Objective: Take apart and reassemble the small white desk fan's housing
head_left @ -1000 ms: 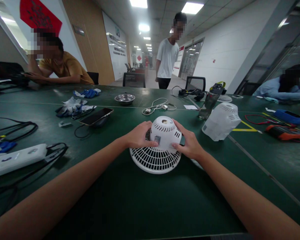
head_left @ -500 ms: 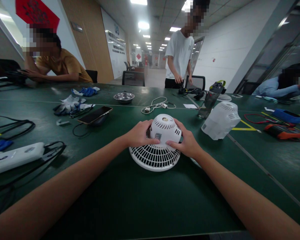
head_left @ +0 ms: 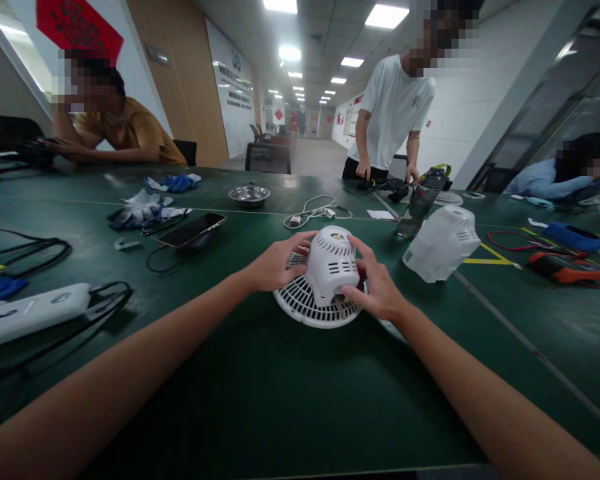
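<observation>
We have the white shell (head_left: 333, 267) between both hands over the round grille (head_left: 313, 322), which lies on the green table (head_left: 280, 393) right in front of us. Left hand (head_left: 279, 263) closes on the shell's left side, fingertips near the top, thumb lower down; right hand (head_left: 383, 290) wraps the other side, thumb at the lower front edge. So both are gripping the one part — how hard, we can't tell. Done, as far as we can judge: shell and grille are together, narrow holed end up, vent slots facing us, wide end down over the bars. Not settled, in our reading: the join. The front lower edge looks uneven, with a gap by the right thumb, so we wouldn't call it seated. Contact under the far side is hidden, and we can't make out any fastener or latch. Hands are on it, so we'd call this mid-adjustment rather than finished. A second shell (head_left: 443, 243), also white and slotted, stands to the right, well apart from the grille, no hand on it. The bottle (head_left: 419, 207) is just behind that one; coiled cable (head_left: 315, 215) and steel bowl (head_left: 249, 195) sit farther back, both untouched.
</observation>
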The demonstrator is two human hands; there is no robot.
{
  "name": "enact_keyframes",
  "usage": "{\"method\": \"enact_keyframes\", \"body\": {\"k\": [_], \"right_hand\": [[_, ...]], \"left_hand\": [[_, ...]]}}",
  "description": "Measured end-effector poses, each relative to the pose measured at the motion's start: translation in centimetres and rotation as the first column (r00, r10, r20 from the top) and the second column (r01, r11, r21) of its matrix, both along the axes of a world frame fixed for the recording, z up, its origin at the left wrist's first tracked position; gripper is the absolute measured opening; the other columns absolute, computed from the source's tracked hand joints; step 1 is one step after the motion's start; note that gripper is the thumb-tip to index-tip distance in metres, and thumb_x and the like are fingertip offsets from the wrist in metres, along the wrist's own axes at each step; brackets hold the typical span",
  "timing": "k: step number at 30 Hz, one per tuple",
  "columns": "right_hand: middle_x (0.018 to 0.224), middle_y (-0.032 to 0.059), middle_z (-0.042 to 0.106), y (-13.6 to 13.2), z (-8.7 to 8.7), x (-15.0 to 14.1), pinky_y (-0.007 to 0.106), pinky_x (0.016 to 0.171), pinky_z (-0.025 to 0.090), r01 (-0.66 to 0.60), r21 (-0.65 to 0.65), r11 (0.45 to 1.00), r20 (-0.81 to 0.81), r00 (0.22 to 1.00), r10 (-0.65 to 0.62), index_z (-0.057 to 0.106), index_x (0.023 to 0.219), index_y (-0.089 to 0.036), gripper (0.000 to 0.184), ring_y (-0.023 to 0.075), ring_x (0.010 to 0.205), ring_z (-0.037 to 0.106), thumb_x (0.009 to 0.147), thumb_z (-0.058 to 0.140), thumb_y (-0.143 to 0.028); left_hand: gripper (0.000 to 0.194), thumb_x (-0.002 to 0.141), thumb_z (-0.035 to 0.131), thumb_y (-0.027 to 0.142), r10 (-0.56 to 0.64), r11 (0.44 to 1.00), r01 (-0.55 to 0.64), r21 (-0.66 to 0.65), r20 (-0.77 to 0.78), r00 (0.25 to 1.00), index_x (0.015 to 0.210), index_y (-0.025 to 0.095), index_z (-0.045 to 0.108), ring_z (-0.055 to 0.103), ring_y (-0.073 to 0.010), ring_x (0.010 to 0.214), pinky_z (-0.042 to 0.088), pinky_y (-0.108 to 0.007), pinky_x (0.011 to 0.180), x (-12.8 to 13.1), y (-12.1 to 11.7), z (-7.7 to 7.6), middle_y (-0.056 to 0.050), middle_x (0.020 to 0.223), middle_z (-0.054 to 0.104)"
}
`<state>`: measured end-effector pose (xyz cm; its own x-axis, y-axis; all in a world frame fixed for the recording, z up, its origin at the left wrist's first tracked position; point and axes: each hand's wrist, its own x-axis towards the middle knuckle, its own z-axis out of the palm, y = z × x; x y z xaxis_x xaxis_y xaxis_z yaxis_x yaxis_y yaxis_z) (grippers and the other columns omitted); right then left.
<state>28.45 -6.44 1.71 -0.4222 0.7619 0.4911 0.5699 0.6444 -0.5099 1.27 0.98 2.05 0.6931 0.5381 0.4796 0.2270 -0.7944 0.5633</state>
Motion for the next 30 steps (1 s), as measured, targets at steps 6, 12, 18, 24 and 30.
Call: {"method": "enact_keyframes", "body": {"k": [6, 12, 18, 24, 30], "right_hand": [[0.091, 0.0030, 0.072, -0.6, 0.1, -0.6, 0.039, 0.055, 0.058, -0.041, -0.085, 0.995, -0.037, 0.999, 0.038, 0.014, 0.158, -0.030, 0.092, 0.0192, 0.058, 0.064, 0.082, 0.065, -0.042], [0.084, 0.0011, 0.070, -0.5, 0.5, -0.5, 0.036, 0.052, 0.057, -0.064, -0.091, 0.994, -0.010, 0.998, 0.064, 0.011, 0.158, -0.030, 0.099, 0.0192, 0.057, 0.064, 0.078, 0.069, -0.034], [0.080, -0.0011, 0.069, -0.7, 0.8, -0.8, 0.034, 0.053, 0.056, -0.068, -0.120, 0.990, -0.011, 0.998, 0.068, 0.015, 0.157, -0.031, 0.101, 0.0181, 0.056, 0.064, 0.073, 0.072, -0.028], [0.087, 0.0010, 0.073, -0.7, 0.9, -1.0, 0.032, 0.053, 0.055, -0.028, -0.127, 0.992, 0.004, 1.000, 0.029, 0.019, 0.155, -0.031, 0.101, 0.0175, 0.057, 0.064, 0.069, 0.071, -0.023], [0.084, -0.0008, 0.071, -0.8, 0.9, -1.0, 0.032, 0.055, 0.056, -0.026, -0.151, 0.988, -0.002, 1.000, 0.026, 0.019, 0.155, -0.031, 0.100, 0.0174, 0.058, 0.065, 0.070, 0.071, -0.022]], "left_hand": [[0.107, 0.076, 0.076, 0.041, -0.092, 0.996, 0.092, 0.009, 0.092, 0.991, 0.160, 0.032, 0.010, 0.050, -0.0400, 0.134, 0.038, -0.063, 0.113, 0.4, -0.8, -0.6, -0.017, 0.155, 0.044], [0.118, 0.067, 0.083, 0.045, -0.060, 0.994, 0.057, 0.098, 0.021, 0.998, 0.159, 0.033, 0.010, 0.048, -0.0447, 0.134, 0.041, -0.064, 0.109, 0.7, -0.9, -1.0, -0.018, 0.160, 0.033], [0.109, 0.064, 0.083, 0.045, -0.023, 0.989, 0.014, 0.146, 0.059, 0.998, 0.152, 0.029, 0.019, 0.058, -0.0393, 0.120, 0.048, -0.057, 0.101, 1.1, -1.0, -1.1, -0.017, 0.145, 0.048], [0.105, 0.067, 0.082, 0.045, -0.023, 0.987, 0.017, 0.158, 0.038, 0.999, 0.149, 0.028, 0.018, 0.061, -0.0362, 0.114, 0.052, -0.053, 0.095, 1.0, -1.3, -0.9, -0.018, 0.142, 0.049], [0.102, 0.068, 0.081, 0.047, -0.022, 0.988, 0.017, 0.155, 0.030, 0.999, 0.147, 0.029, 0.020, 0.061, -0.0365, 0.113, 0.052, -0.055, 0.095, 0.9, -1.3, -0.8, -0.017, 0.142, 0.049]]}}
